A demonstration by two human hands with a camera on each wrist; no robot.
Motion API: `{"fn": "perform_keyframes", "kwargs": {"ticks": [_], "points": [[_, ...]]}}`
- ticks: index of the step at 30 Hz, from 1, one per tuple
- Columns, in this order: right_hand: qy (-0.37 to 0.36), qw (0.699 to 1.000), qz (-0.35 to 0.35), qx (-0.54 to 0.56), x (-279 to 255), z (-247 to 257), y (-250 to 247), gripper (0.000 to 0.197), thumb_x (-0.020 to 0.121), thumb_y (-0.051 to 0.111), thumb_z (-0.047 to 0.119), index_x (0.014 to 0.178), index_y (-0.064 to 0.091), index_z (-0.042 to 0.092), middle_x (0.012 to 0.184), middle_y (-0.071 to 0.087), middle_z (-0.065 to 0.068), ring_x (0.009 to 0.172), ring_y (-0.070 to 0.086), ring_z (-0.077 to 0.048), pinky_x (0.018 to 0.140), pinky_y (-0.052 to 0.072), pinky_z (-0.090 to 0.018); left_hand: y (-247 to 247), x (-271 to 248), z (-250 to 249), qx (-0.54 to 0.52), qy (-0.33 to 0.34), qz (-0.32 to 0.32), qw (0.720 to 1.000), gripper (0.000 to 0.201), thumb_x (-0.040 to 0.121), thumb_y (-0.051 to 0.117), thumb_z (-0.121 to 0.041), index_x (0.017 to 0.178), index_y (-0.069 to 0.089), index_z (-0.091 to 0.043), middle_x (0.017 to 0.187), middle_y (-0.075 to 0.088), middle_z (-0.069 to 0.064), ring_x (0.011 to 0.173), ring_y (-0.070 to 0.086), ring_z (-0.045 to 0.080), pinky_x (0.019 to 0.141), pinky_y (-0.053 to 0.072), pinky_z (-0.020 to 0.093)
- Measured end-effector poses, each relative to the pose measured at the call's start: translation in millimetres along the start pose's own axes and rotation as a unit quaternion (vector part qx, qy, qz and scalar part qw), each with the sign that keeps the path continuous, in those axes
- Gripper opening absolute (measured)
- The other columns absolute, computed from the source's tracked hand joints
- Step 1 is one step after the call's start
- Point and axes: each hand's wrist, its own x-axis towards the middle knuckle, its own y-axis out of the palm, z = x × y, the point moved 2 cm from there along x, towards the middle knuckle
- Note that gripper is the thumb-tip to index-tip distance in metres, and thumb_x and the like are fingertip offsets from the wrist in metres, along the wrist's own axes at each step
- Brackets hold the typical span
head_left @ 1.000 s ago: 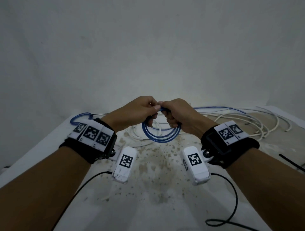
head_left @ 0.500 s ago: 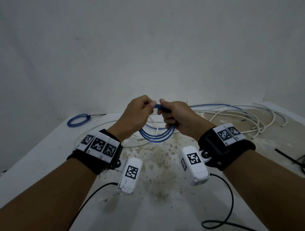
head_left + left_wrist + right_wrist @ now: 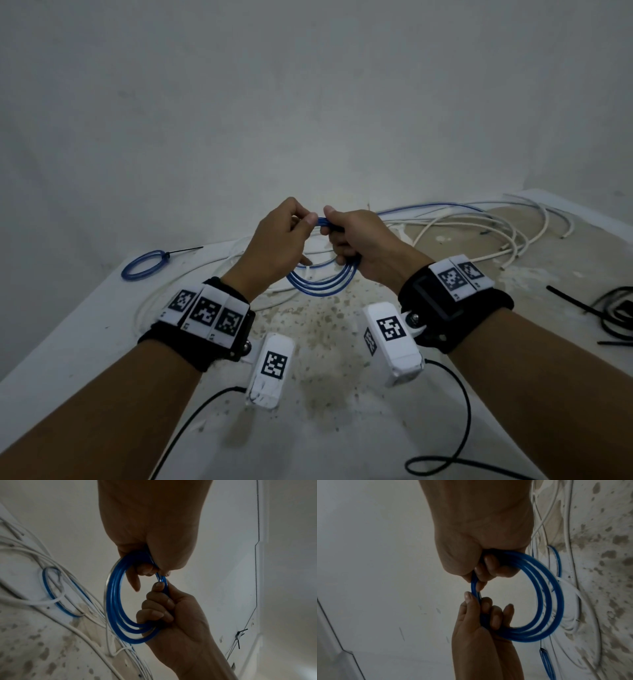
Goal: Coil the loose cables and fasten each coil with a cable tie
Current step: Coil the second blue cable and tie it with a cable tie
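I see no words or numbers I can read. Only black-and-white square code patterns sit on the wrist bands (image 3: 205, 312) and white camera boxes (image 3: 391, 337).

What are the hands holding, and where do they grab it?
Both hands hold the blue cable coil at its top: the left hand pinches it and the right hand curls around it.

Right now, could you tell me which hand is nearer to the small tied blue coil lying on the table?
Left. The left hand is up on the held blue coil, right of the small tied blue coil; the right hand is farther right.
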Motion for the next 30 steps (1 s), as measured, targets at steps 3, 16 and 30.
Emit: {"fn": "perform_keyframes", "kwargs": {"ticks": [3,16,30], "points": [[0.014,1.0,-0.007,0.009,-2.8,-1.8,-13.6,0.041,0.103,0.047,0.036,0.074,0.057,0.009,0.045,0.031,0.007,0.037,0.025,-0.009,0.042,0.027,-0.023,13.8,5.8,-2.5,-0.007,-0.025,-0.007,1.0,0.019,0.098,0.051,-0.026,0.083,0.052,-0.015,0.066,0.055,0.001,0.049,0.04,0.014,0.049,0.036,0.029],[0.026,0.998,-0.049,0.009,-17.4,-4.2,-59.1,0.041,0.102,0.046,0.03,0.073,0.06,0.006,0.047,0.027,0.004,0.037,0.022,-0.009,0.036,0.023,-0.02,62.5,5.9,-19.1,-0.06,-0.036,0.002,0.998,0.019,0.098,0.053,-0.025,0.092,0.057,-0.007,0.064,0.054,0.001,0.05,0.039,0.013,0.051,0.032,0.028],[0.024,0.999,-0.049,0.0,-22.7,-10.7,-43.1,0.023,0.101,0.043,0.021,0.081,0.049,0.012,0.042,0.03,0.005,0.035,0.023,-0.011,0.042,0.026,-0.024,49.0,-2.9,-10.9,-0.023,0.018,-0.005,1.0,0.024,0.096,0.057,-0.029,0.075,0.059,-0.016,0.059,0.051,0.009,0.053,0.04,0.017,0.054,0.035,0.035]]}}
